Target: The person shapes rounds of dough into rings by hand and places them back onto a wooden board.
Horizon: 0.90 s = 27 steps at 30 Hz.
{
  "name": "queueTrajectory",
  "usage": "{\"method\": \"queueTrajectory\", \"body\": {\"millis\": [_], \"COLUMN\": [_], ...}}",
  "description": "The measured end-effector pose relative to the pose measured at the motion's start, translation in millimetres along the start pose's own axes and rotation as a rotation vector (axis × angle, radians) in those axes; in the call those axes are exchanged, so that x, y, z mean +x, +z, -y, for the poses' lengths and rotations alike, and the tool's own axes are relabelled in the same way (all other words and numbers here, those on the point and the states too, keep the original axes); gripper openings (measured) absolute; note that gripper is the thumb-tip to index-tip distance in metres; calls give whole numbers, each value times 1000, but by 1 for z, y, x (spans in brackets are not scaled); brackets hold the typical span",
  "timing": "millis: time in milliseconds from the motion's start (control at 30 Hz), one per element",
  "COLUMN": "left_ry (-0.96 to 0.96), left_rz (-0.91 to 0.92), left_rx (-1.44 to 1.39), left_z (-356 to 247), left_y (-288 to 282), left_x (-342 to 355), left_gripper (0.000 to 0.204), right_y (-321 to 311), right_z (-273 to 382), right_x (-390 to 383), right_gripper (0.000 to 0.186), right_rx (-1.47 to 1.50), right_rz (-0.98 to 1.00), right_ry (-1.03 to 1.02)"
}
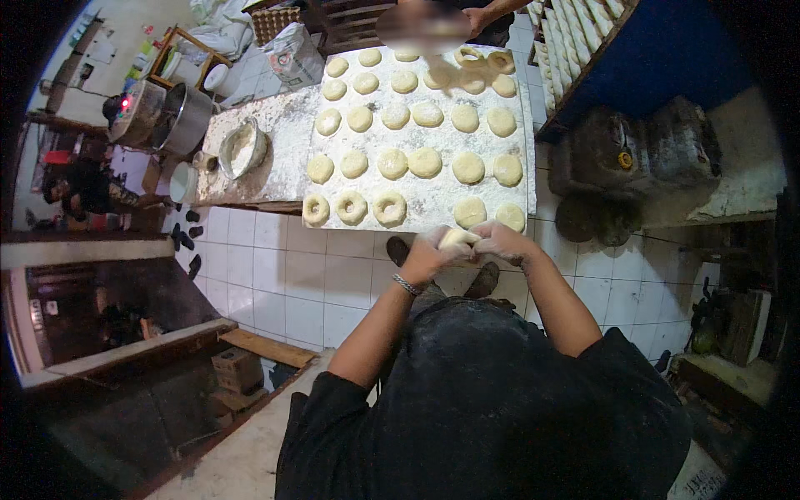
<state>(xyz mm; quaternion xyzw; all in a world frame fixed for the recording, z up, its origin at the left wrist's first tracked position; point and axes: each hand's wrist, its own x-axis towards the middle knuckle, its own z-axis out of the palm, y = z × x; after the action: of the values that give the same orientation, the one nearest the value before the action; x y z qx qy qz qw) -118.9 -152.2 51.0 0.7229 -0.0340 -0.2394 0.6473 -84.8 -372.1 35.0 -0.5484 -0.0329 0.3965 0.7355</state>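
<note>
Between my two hands, just off the near edge of the floured board (429, 215), is a piece of pale dough (457, 238). My left hand (426, 255) is closed round its left side. The fingers of my right hand (503, 242) are pinched on its right side. Rows of round dough pieces (468, 167) cover the board. In the near row, on the left, lie three dough rings (352, 207) with holes in the middle; two uncut rounds (470, 212) sit on the right, close beyond my hands.
A floured side table (283, 142) on the left carries a metal pot (243, 150) of flour. Across the board stands another person, a hand (477, 20) showing. A rack of long dough pieces (575, 50) is at the far right, dark containers (600, 150) below it.
</note>
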Motion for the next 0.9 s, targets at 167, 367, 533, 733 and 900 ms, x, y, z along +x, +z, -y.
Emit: {"method": "queueTrajectory", "body": {"millis": [167,367,533,733,900], "left_ry": [-147,-497,-322,232,156], "left_rz": [-280,-473,-225,-66,-7], "left_rx": [-527,-522,30,728,946], "left_z": [40,92,97,65,71], "left_y": [-17,-39,-78,-75,-64], "left_x": [17,29,-3,71,90], "left_gripper": [26,44,40,39,20], "right_y": [-3,2,-28,-14,-9], "right_z": [-10,-8,-11,-37,-41], "right_x": [42,104,72,67,69], "right_gripper": [18,34,19,44,50], "right_rx": [-167,-688,-767,-1120,-1256], "right_rz": [-235,-723,-1029,-755,-621], "right_ry": [37,64,41,-83,29]}}
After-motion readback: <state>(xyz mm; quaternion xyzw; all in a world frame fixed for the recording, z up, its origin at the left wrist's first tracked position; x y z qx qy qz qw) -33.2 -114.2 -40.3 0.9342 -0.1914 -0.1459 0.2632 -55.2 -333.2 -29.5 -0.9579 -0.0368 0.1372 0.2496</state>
